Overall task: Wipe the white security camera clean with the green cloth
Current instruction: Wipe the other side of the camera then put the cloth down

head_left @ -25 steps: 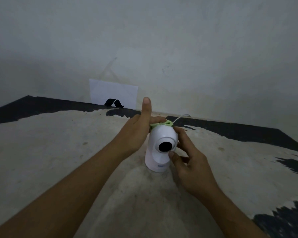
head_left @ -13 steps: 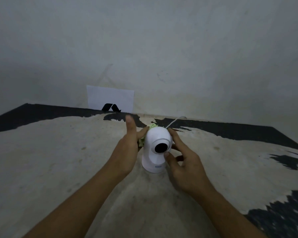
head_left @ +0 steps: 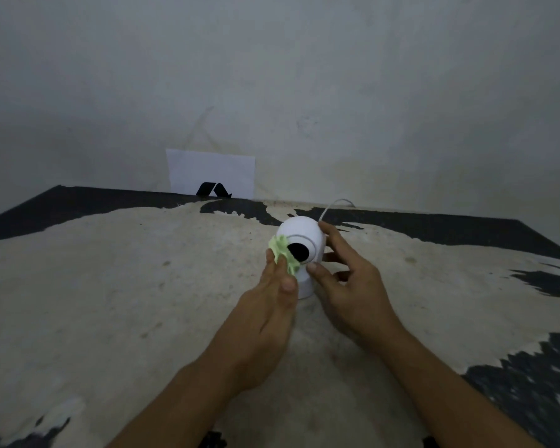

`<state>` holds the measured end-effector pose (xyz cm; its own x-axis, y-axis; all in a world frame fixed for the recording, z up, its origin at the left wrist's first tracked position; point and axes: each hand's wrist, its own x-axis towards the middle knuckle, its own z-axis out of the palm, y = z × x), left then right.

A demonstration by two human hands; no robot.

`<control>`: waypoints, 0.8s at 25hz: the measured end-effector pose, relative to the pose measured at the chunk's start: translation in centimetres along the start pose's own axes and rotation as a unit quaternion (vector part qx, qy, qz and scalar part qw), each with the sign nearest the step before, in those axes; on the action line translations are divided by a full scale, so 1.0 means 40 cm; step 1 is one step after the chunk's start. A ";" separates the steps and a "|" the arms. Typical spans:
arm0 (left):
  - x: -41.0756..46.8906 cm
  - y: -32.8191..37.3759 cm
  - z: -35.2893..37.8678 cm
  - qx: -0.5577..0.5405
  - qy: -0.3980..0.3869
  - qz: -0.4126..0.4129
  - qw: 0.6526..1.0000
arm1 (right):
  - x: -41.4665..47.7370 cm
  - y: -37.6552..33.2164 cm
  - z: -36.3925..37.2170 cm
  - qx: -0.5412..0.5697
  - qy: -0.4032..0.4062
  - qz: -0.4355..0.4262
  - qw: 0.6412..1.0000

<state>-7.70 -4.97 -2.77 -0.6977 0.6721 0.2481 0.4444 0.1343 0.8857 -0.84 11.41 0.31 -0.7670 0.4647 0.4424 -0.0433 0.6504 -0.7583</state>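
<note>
Green cloth [head_left: 283, 253], clamped in left hand [head_left: 269, 305] fingers, pressed at nine o'clock of white security camera [head_left: 301, 244] lens; right hand [head_left: 349, 286] fingers grip its body; wiping apparently midway.

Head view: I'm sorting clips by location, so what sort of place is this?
Probably a plain indoor room, not a kitchen or workshop: a worn black table with its coating peeled stands against a bare grey wall, with a white paper sheet propped there.

No legible txt; black logo mark [head_left: 213, 190] on white paper [head_left: 210, 171].
</note>
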 end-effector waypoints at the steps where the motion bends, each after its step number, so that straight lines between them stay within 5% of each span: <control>1: -0.013 0.019 -0.006 0.046 -0.029 0.021 0.998 | 0.000 0.000 -0.002 -0.004 -0.002 -0.005 1.000; 4: -0.057 0.130 0.015 0.103 -0.023 0.002 0.994 | -0.002 -0.003 -0.002 -0.016 -0.011 -0.005 1.000; 14: -0.038 0.102 0.018 0.259 -0.096 0.047 0.960 | -0.001 -0.009 -0.013 -0.007 -0.039 -0.015 0.999; 20: -0.031 0.104 0.006 0.199 -0.035 0.031 0.979 | -0.003 -0.007 -0.005 -0.018 -0.032 -0.025 0.999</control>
<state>-4.85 -5.09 0.50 -0.6276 0.7348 0.2571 0.6788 0.3549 0.6428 -0.59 11.30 0.56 -0.8037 0.3934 0.4465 -0.0597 0.6933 -0.7182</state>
